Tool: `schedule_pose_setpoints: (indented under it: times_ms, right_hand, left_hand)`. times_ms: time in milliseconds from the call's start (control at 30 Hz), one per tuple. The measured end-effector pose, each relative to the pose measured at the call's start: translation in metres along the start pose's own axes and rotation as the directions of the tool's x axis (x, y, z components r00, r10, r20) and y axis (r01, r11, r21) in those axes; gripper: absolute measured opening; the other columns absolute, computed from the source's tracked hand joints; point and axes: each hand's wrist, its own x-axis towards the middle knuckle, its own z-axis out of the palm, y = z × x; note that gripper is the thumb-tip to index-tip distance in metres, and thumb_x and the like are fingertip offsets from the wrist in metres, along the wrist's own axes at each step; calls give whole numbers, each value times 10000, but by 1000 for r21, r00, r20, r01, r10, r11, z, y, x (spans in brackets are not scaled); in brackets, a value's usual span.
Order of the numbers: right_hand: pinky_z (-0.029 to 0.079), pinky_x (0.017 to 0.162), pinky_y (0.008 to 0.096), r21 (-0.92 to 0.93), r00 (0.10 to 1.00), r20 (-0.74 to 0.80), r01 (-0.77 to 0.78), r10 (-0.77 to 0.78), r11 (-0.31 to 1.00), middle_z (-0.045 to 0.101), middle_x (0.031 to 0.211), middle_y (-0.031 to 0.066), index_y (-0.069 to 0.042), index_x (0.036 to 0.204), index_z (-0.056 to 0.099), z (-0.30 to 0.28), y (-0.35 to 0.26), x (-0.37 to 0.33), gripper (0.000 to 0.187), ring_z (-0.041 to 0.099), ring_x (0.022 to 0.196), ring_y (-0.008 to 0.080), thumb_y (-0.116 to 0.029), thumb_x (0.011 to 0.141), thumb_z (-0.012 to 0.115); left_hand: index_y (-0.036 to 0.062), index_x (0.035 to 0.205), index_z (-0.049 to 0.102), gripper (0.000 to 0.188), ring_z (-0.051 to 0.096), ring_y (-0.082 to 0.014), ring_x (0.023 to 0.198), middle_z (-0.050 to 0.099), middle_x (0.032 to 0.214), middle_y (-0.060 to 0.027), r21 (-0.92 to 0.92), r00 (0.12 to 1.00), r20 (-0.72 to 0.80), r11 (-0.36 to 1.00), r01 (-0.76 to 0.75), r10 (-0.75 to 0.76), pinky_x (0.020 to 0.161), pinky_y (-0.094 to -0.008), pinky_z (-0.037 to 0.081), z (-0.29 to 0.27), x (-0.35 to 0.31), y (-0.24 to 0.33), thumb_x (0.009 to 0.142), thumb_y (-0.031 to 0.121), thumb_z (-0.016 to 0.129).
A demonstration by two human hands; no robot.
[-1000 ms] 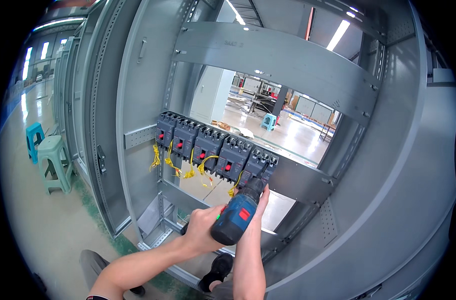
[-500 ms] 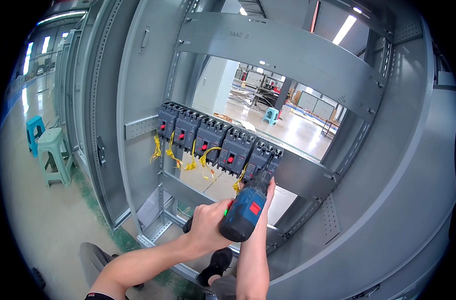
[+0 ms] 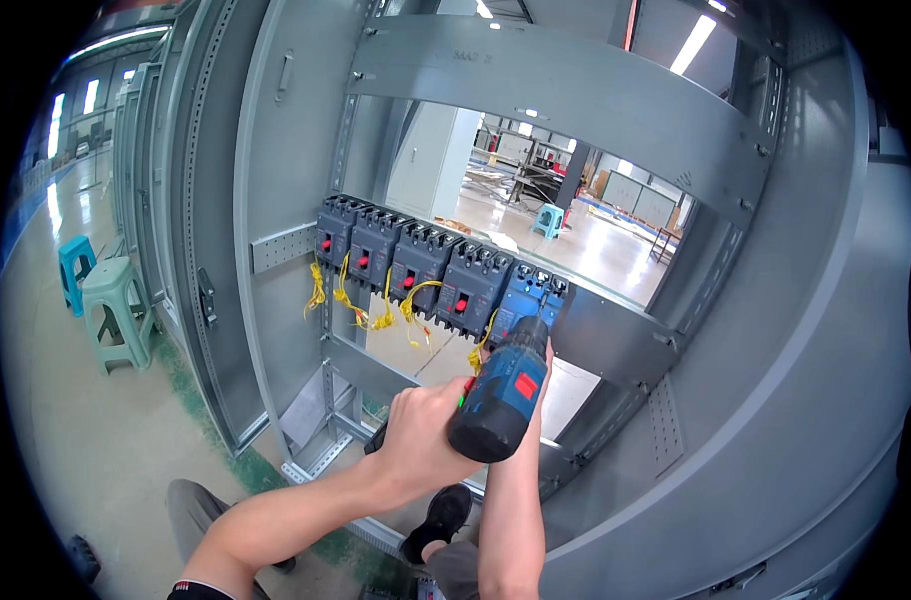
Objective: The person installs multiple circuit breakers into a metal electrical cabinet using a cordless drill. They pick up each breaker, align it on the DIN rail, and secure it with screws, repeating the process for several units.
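**Drill on the last breaker in the row**

We hold a blue cordless drill (image 3: 505, 395) up against the rightmost of five dark breakers (image 3: 528, 295), which sit side by side on a grey rail (image 3: 615, 345) across the middle of an open grey cabinet (image 3: 575, 90). Our left hand (image 3: 425, 435) is closed firmly around the drill's grip. Our right hand (image 3: 542, 355) reaches up behind the drill body and is mostly hidden by it, so we cannot tell how far it is open or what it touches; it seems to steady the front of the tool or the breaker. The drill's nose points at the lower face of that last breaker, but the bit itself is out of sight.

Yellow wires (image 3: 380, 305) hang in loops below the other breakers, the nearest just beside the drill's nose.

Our judgement of the risks: if the bit is not square in the screw, it may slip out and scar the breaker's plastic. A spinning chuck this near the yellow wires could snag one. With our right hand so close to the tip, a slip could catch a finger. Too much drive could strip the screw or crack the housing.
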Motion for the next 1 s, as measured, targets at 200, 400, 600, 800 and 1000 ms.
schedule_pose_setpoints:
  times_ms: [200, 400, 600, 800, 1000]
  right_hand:
    - [542, 880, 472, 451, 931, -64, -295, 360, 842, 672, 1085, 160, -57, 1171, 600, -12, 6, 23, 581, 650, 982, 314, -574, 983, 411]
    - [535, 652, 374, 288, 969, -106, -184, 222, 940, 633, 840, 101, -81, 942, 597, 7, -1, 9, 452, 621, 719, 237, -518, 973, 487]
    - [526, 892, 451, 440, 939, -52, -283, 339, 852, 654, 1121, 144, -58, 1174, 605, -21, 13, 30, 535, 621, 1020, 302, -525, 996, 413]
    - [476, 998, 458, 602, 929, -75, -247, 361, 759, 605, 1250, 122, -71, 1250, 581, -14, 20, 38, 501, 573, 1139, 294, -482, 1013, 417]
    - [446, 1051, 520, 656, 928, -82, -224, 362, 721, 611, 1273, 149, -61, 1223, 607, -20, 20, 40, 446, 570, 1181, 337, -407, 949, 545]
  left_hand:
    - [-20, 981, 631, 353, 674, -380, 697, 672, 763, -189, -21, 1000, -8, 1000, 13, -13, 638, -362, 531, 5, 1, -2, 682, 67, 795]
    - [-24, 1001, 633, 369, 674, -381, 706, 677, 777, -192, -50, 1000, -27, 999, 12, -13, 643, -358, 532, 6, 1, -6, 684, 72, 797]
    - [-8, 993, 646, 355, 679, -350, 703, 683, 816, -168, -127, 995, -81, 990, -68, 58, 643, -344, 532, 3, -12, -10, 683, 68, 801]
    - [16, 911, 662, 257, 671, -293, 647, 670, 790, -119, -74, 996, -65, 995, -67, 62, 570, -332, 519, -8, -76, -26, 682, 36, 777]
    - [1, 951, 661, 301, 668, -306, 644, 672, 781, -136, -92, 998, -67, 996, 4, -10, 577, -326, 519, 10, -87, -48, 676, 39, 778]
